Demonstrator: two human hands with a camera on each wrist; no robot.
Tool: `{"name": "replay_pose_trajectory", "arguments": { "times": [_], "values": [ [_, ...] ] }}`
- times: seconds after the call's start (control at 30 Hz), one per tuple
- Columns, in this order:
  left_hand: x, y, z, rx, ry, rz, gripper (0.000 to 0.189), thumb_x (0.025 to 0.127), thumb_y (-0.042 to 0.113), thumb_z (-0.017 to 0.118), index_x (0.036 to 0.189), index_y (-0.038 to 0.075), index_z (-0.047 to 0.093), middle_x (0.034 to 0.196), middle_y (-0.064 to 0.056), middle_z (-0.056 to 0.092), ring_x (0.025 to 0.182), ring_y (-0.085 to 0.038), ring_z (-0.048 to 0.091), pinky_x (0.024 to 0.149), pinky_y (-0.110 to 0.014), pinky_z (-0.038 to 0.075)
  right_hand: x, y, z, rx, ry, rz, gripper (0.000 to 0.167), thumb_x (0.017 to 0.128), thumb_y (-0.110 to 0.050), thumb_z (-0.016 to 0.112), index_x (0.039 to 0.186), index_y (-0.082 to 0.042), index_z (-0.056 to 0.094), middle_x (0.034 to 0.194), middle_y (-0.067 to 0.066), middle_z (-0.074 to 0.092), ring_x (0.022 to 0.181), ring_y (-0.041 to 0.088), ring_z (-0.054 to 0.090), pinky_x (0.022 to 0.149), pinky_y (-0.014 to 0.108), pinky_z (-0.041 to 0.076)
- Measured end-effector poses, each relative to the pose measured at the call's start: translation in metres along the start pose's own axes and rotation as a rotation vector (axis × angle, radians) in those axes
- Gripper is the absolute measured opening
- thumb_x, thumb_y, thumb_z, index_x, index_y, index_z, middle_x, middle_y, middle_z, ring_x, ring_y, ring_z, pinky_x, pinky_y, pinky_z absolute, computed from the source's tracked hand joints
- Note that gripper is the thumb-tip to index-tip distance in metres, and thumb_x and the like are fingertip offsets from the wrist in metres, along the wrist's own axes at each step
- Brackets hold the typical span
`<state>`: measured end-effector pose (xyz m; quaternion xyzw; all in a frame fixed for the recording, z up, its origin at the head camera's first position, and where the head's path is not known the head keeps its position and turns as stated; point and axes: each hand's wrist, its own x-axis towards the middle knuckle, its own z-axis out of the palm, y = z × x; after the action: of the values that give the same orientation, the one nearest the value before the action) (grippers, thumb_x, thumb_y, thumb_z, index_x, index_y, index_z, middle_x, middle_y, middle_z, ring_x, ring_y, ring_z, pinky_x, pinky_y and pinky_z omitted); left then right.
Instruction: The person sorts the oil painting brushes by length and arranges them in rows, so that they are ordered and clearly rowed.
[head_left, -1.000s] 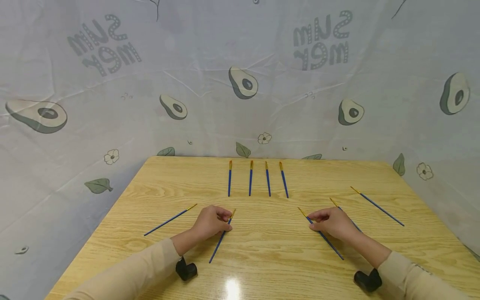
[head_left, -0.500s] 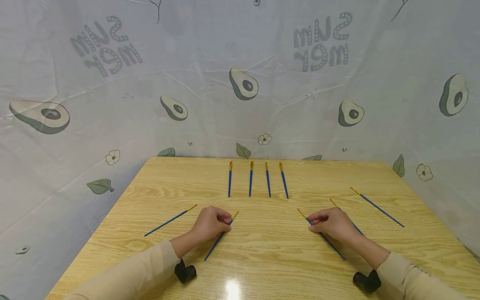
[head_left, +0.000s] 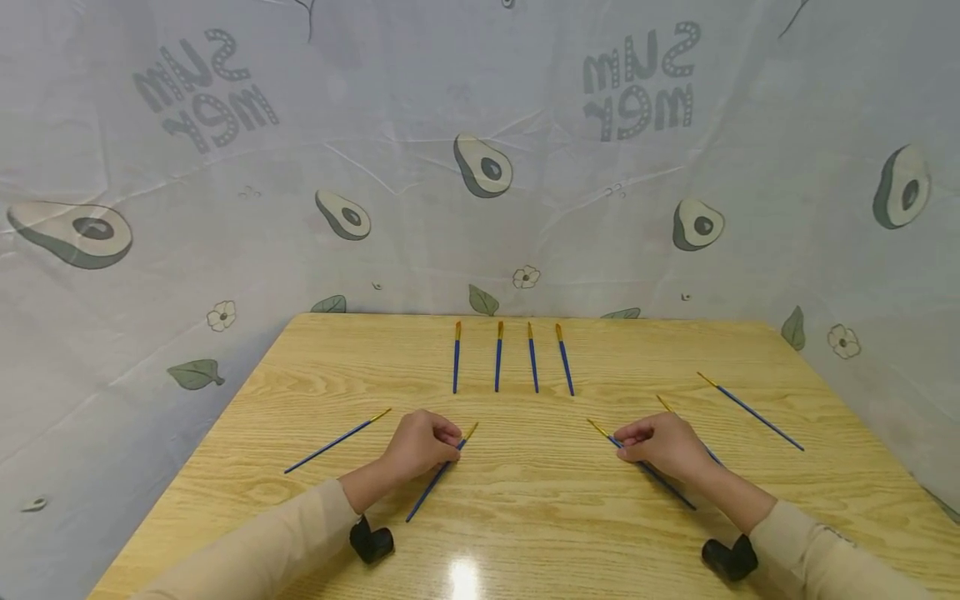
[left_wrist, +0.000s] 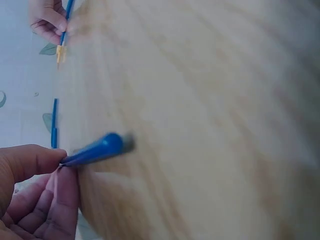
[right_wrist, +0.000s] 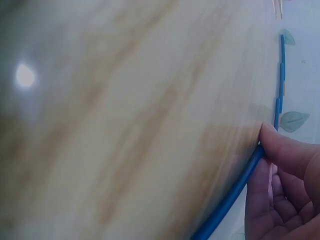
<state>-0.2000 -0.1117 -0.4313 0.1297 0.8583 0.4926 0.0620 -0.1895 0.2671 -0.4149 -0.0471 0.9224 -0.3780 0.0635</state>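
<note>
Biggest thing here is the pale cloth (head_left: 420, 92), filling the upper part of the head view and running down both sides, printed with avocados, leaves, little flowers and grey "summer" lettering that reads mirrored. Below it is the wood-grain tabletop (head_left: 525, 533), with a bright patch of glare at bottom centre.

Two beige sleeves come in from the lower left (head_left: 277, 542) and lower right (head_left: 825, 554) corners. At the end of them, the left hand (head_left: 420, 444) is just left of centre and has a thin blue paintbrush (head_left: 428, 492) pinched between thumb and fingers, tip leaning up to the right. The right hand (head_left: 663, 443), right of centre, pinches another blue brush (head_left: 670, 487), tip up to the left. Both wrist views show the same kind of grip; can't really tell if either brush touches the wood.

A chunky black piece sits by each wrist, one lower left (head_left: 372, 542), one lower right (head_left: 731, 559).

Rest of the brushes: four in a row (head_left: 498, 365) along the back edge at centre, bristles up, one slanting at left (head_left: 327, 447), one partly hidden behind the right hand (head_left: 667, 405), and one slanting at far right (head_left: 757, 416)
</note>
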Motion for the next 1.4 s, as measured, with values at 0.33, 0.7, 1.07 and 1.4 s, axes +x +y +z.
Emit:
{"name": "replay_pose_trajectory", "arguments": {
  "times": [0.33, 0.7, 1.07, 1.4],
  "values": [
    [0.0, 0.004, -0.002, -0.087, -0.032, -0.131, 0.017, 0.082, 0.001, 0.075, 0.099, -0.001, 0.074, 0.079, -0.002, 0.066, 0.061, -0.013, 0.06, 0.053, -0.029, 0.056, 0.001, -0.007, -0.007, 0.118, -0.068, 0.049, 0.025, 0.085, -0.006, 0.074, 0.107, 0.004, 0.07, 0.087, 0.006, 0.065, 0.078, 0.018, 0.062, 0.064, 0.031, 0.053],
    [0.003, 0.013, -0.002, -0.185, -0.068, -0.153, 0.022, 0.09, 0.007, 0.068, 0.11, -0.002, 0.071, 0.087, -0.005, 0.068, 0.071, -0.013, 0.061, 0.062, -0.03, 0.056, 0.001, -0.023, -0.009, 0.152, -0.137, 0.053, 0.031, 0.091, -0.012, 0.069, 0.119, 0.003, 0.067, 0.096, 0.005, 0.065, 0.085, 0.019, 0.062, 0.07, 0.036, 0.056],
    [0.007, 0.013, 0.004, -0.266, -0.088, -0.151, 0.028, 0.089, 0.006, 0.068, 0.117, -0.001, 0.068, 0.086, -0.004, 0.068, 0.074, -0.013, 0.061, 0.066, -0.028, 0.056, 0.002, -0.035, 0.004, 0.291, -0.21, 0.048, 0.039, 0.095, -0.009, 0.064, 0.128, 0.01, 0.057, 0.104, 0.012, 0.062, 0.092, 0.021, 0.062, 0.075, 0.038, 0.057],
    [0.008, 0.017, 0.013, -0.347, -0.124, -0.148, 0.027, 0.089, 0.003, 0.066, 0.116, -0.006, 0.064, 0.081, -0.007, 0.065, 0.066, -0.013, 0.058, 0.061, -0.028, 0.055, 0.007, -0.054, 0.023, 0.436, -0.274, 0.069, 0.036, 0.095, -0.005, 0.062, 0.125, 0.013, 0.056, 0.098, 0.01, 0.063, 0.083, 0.016, 0.063, 0.073, 0.033, 0.057]
  ]
}}
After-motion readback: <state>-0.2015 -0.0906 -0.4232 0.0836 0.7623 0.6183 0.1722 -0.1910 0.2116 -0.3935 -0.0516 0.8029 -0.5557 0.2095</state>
